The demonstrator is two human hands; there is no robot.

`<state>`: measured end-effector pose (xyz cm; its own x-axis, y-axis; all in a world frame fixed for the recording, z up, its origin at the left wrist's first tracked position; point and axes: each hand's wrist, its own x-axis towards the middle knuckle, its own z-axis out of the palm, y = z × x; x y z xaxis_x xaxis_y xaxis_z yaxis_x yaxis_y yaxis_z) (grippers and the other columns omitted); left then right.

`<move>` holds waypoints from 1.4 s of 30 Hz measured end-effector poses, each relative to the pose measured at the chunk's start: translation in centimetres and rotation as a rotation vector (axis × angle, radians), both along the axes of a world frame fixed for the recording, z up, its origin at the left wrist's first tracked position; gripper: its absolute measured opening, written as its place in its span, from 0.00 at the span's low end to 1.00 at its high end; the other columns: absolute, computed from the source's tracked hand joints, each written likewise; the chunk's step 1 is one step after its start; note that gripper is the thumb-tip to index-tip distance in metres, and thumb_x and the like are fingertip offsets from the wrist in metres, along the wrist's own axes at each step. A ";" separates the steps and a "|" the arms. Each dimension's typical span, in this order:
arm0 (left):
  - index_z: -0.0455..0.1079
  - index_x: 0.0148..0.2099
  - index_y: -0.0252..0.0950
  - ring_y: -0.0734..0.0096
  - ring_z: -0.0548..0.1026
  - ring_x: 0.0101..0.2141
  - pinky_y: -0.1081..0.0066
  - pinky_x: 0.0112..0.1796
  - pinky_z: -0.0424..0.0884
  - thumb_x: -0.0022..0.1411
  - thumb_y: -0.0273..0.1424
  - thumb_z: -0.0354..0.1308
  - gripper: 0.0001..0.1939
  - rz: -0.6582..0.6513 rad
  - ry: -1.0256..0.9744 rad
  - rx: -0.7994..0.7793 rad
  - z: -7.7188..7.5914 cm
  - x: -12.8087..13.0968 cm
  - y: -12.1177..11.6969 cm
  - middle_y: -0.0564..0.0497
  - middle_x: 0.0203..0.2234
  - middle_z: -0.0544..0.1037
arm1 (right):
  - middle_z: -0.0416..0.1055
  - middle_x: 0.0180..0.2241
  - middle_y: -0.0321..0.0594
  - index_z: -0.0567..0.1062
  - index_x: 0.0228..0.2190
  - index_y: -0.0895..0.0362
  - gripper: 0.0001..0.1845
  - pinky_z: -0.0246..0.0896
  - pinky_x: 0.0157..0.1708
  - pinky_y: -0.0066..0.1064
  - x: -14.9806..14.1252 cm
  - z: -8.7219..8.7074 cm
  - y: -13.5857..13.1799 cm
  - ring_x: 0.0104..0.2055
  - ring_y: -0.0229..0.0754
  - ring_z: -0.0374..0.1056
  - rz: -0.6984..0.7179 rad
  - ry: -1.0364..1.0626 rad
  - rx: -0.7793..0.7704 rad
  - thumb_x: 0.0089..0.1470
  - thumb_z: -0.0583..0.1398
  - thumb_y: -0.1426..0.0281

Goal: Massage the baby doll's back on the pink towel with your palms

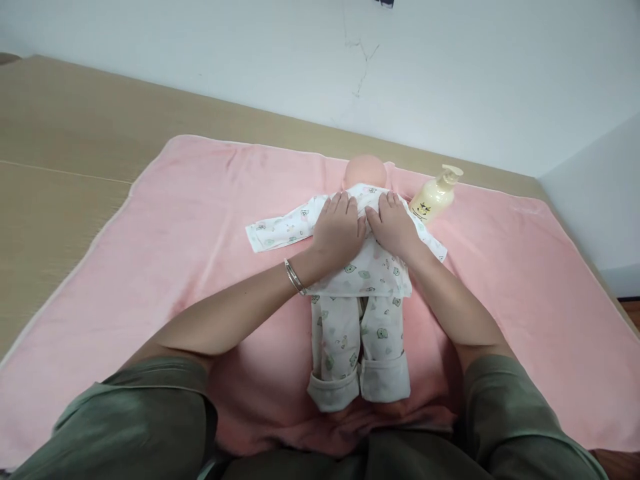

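Observation:
A baby doll lies on a pink blanket, its bare round head pointing away from me. It wears a white printed top with long sleeves and matching trousers with turned-up cuffs. My left hand rests flat on the left shoulder area of the top, with a silver bangle on the wrist. On the right shoulder area lies my right hand, also flat, thumb apart from the fingers. Between the two hands a strip of the printed cloth shows. The doll's face and hands are hidden.
Just right of the doll, a pale yellow pump bottle lies tilted on the blanket. Under the blanket is a tan padded surface. A white wall with a crack mark stands behind it.

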<state>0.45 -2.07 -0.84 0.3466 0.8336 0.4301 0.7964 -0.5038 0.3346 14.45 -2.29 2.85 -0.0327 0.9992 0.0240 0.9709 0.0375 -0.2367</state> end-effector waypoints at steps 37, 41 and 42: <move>0.59 0.64 0.32 0.51 0.55 0.67 0.46 0.66 0.54 0.70 0.39 0.42 0.26 0.016 -0.365 -0.030 -2.2 -1.1 1.5 0.35 0.66 0.59 | 0.50 0.69 0.60 0.58 0.64 0.71 0.33 0.44 0.69 0.54 -0.5 0.1 -1.4 0.73 0.59 0.42 0.088 0.115 0.179 0.63 0.47 0.66; 0.52 0.67 0.37 0.52 0.50 0.69 0.43 0.65 0.53 0.72 0.43 0.40 0.27 0.026 -0.441 0.015 -2.9 -1.2 1.3 0.36 0.69 0.53 | 0.46 0.71 0.51 0.59 0.64 0.60 0.30 0.41 0.67 0.62 -0.7 0.6 -2.1 0.74 0.57 0.33 0.093 0.146 0.357 0.62 0.48 0.67; 0.51 0.67 0.38 0.52 0.50 0.69 0.43 0.65 0.53 0.72 0.43 0.40 0.27 0.018 -0.445 0.014 -3.0 -1.2 1.3 0.36 0.69 0.52 | 0.46 0.71 0.51 0.59 0.64 0.59 0.30 0.41 0.67 0.63 -0.8 0.6 -2.2 0.74 0.57 0.34 0.103 0.144 0.354 0.62 0.48 0.66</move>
